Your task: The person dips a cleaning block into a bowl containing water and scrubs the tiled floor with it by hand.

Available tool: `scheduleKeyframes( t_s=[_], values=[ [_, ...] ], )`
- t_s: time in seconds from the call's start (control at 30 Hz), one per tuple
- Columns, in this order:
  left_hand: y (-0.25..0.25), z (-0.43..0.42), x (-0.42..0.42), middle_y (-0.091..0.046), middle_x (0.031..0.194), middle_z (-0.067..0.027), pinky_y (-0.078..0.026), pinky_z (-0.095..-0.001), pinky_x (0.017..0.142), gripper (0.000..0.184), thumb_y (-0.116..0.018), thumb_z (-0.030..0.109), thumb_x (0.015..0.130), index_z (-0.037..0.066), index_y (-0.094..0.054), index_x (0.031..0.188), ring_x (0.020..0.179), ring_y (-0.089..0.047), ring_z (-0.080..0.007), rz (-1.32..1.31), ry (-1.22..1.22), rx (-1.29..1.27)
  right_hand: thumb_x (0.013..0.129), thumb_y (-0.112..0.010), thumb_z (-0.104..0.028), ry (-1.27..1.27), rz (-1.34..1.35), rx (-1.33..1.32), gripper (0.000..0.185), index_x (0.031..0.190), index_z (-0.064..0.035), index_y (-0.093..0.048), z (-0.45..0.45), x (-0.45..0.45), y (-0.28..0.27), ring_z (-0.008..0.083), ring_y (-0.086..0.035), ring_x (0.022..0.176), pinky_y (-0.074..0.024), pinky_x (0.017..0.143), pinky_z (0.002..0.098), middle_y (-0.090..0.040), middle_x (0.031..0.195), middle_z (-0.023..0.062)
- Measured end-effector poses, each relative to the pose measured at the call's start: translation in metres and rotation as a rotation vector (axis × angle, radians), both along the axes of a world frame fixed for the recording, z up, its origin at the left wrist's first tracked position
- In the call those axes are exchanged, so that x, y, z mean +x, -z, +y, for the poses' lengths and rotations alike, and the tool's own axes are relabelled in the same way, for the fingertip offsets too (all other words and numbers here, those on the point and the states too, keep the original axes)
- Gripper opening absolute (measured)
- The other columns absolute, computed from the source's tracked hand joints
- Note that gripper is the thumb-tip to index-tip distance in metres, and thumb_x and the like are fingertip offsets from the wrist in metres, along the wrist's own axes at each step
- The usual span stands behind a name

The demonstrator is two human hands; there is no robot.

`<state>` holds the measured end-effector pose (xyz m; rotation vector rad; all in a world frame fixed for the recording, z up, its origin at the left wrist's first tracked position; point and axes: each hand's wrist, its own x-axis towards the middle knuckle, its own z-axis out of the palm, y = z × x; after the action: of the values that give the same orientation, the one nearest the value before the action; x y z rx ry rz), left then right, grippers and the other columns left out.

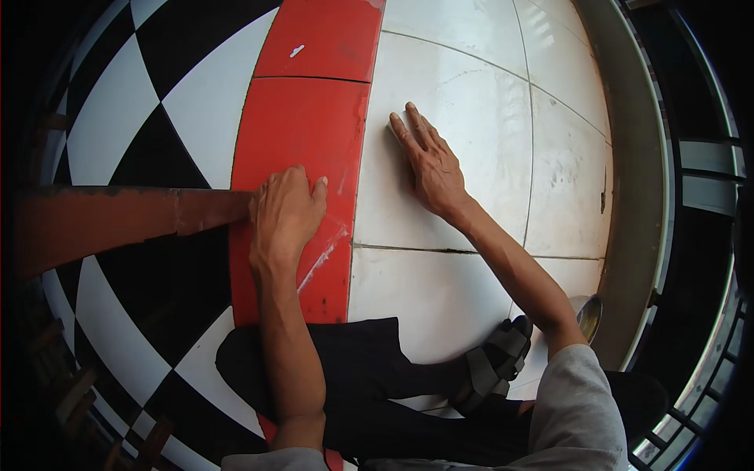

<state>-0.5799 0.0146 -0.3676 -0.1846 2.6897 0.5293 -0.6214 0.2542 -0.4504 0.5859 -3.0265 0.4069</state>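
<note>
My left hand (286,216) rests palm down on the red tile strip (302,125), with its thumb held apart and the other fingers bent forward. Its outer side meets the near end of a rusty brown post (141,220); whether the fingers touch the post I cannot tell. Over on the white tiles (448,294), my right hand (432,165) lies palm down with its fingers stretched forward. A pale patch shows beside these fingertips, too unclear to name. Beside my left wrist, a whitish streak (322,259) marks the red tile.
Black and white diamond tiles (204,94) spread on the left. A small white piece (296,51) lies on the far red tile. A raised ledge (636,196) runs along the right, with a metal bowl (589,318) near it. My sandalled foot (499,357) is below.
</note>
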Motion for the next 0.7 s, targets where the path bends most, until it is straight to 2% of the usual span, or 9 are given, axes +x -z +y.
scheduleKeyframes(
  t_s=[0.1, 0.13, 0.2, 0.33, 0.43, 0.53, 0.57, 0.63, 0.7],
  values=[
    [-0.006, 0.004, 0.000, -0.066, 0.075, -0.0215, -0.053, -0.0499, 0.080, 0.037, -0.059, 0.030, 0.098, -0.003, -0.066, 0.082, 0.082, -0.069, -0.0382, -0.021, 0.002, -0.023, 0.084, -0.045, 0.007, 0.036, 0.197, 0.007, 0.072, 0.153, -0.0112, -0.037, 0.012, -0.067, 0.013, 0.0371, -0.038, 0.143, -0.0343, 0.117, 0.0432, -0.030, 0.159, 0.0232],
    [-0.004, 0.006, -0.001, -0.066, 0.075, -0.0215, -0.053, -0.0499, 0.080, 0.037, -0.059, 0.030, 0.098, -0.003, -0.066, 0.082, 0.082, -0.069, -0.0382, -0.016, 0.019, -0.026, 0.082, -0.054, 0.001, 0.070, 0.212, -0.046, 0.071, 0.151, -0.0077, -0.039, 0.016, -0.104, 0.009, 0.0380, -0.040, 0.141, -0.0361, 0.116, 0.0431, -0.033, 0.157, 0.0256],
    [0.003, 0.007, -0.001, -0.066, 0.075, -0.0216, -0.053, -0.0507, 0.079, 0.036, -0.060, 0.029, 0.097, -0.003, -0.066, 0.082, 0.081, -0.069, -0.0387, -0.026, 0.034, -0.011, 0.075, -0.069, -0.006, 0.187, 0.200, -0.026, 0.086, 0.155, -0.0141, -0.036, 0.020, -0.171, 0.014, 0.0362, -0.040, 0.142, -0.0383, 0.115, 0.0429, -0.032, 0.159, 0.0202],
    [0.008, 0.005, -0.004, -0.066, 0.075, -0.0217, -0.053, -0.0511, 0.079, 0.036, -0.060, 0.029, 0.097, -0.003, -0.066, 0.082, 0.080, -0.069, -0.0389, -0.037, 0.029, -0.026, 0.070, -0.080, -0.012, 0.103, 0.123, -0.133, 0.094, 0.154, -0.0145, -0.036, -0.006, -0.152, 0.013, 0.0361, -0.041, 0.141, -0.0393, 0.115, 0.0422, -0.033, 0.159, 0.0204],
    [0.004, 0.004, 0.000, -0.066, 0.075, -0.0218, -0.053, -0.0507, 0.079, 0.036, -0.060, 0.030, 0.097, -0.003, -0.066, 0.082, 0.079, -0.069, -0.0388, 0.027, 0.033, -0.040, 0.070, -0.075, -0.008, -0.006, 0.154, -0.045, 0.087, 0.149, -0.0108, -0.042, -0.023, -0.096, 0.010, 0.0381, -0.042, 0.140, -0.0387, 0.115, 0.0439, -0.037, 0.155, 0.0250],
    [-0.005, 0.011, -0.002, -0.066, 0.077, -0.0222, -0.053, -0.0508, 0.080, 0.036, -0.060, 0.030, 0.097, -0.003, -0.066, 0.082, 0.081, -0.069, -0.0391, -0.032, 0.037, -0.022, 0.070, -0.075, -0.010, 0.117, 0.256, -0.056, 0.083, 0.147, -0.0083, -0.043, -0.002, -0.145, 0.011, 0.0378, -0.044, 0.138, -0.0361, 0.116, 0.0445, -0.039, 0.152, 0.0250],
    [-0.002, 0.010, -0.002, -0.067, 0.077, -0.0220, -0.053, -0.0509, 0.081, 0.036, -0.060, 0.030, 0.096, -0.003, -0.066, 0.082, 0.081, -0.069, -0.0392, -0.045, 0.037, -0.027, 0.071, -0.077, -0.011, 0.212, 0.273, -0.055, 0.089, 0.152, -0.0109, -0.039, 0.004, -0.174, 0.022, 0.0383, -0.042, 0.140, -0.0394, 0.114, 0.0413, -0.035, 0.157, 0.0232],
    [0.005, 0.005, -0.002, -0.067, 0.077, -0.0219, -0.053, -0.0511, 0.081, 0.036, -0.060, 0.030, 0.096, -0.003, -0.066, 0.083, 0.081, -0.069, -0.0393, -0.058, 0.037, -0.036, 0.093, -0.065, -0.022, 0.233, 0.268, -0.030, 0.068, 0.153, -0.0090, -0.037, 0.000, -0.199, 0.034, 0.0407, -0.046, 0.135, -0.0329, 0.117, 0.0457, -0.049, 0.147, 0.0224],
    [0.012, 0.005, -0.002, -0.067, 0.079, -0.0218, -0.052, -0.0513, 0.081, 0.036, -0.059, 0.030, 0.097, -0.003, -0.066, 0.084, 0.083, -0.069, -0.0394, 0.003, 0.052, -0.071, 0.072, -0.077, -0.010, 0.249, 0.112, -0.145, 0.089, 0.152, -0.0114, -0.039, -0.019, -0.180, 0.006, 0.0378, -0.042, 0.140, -0.0402, 0.114, 0.0415, -0.035, 0.156, 0.0234]
  ],
)
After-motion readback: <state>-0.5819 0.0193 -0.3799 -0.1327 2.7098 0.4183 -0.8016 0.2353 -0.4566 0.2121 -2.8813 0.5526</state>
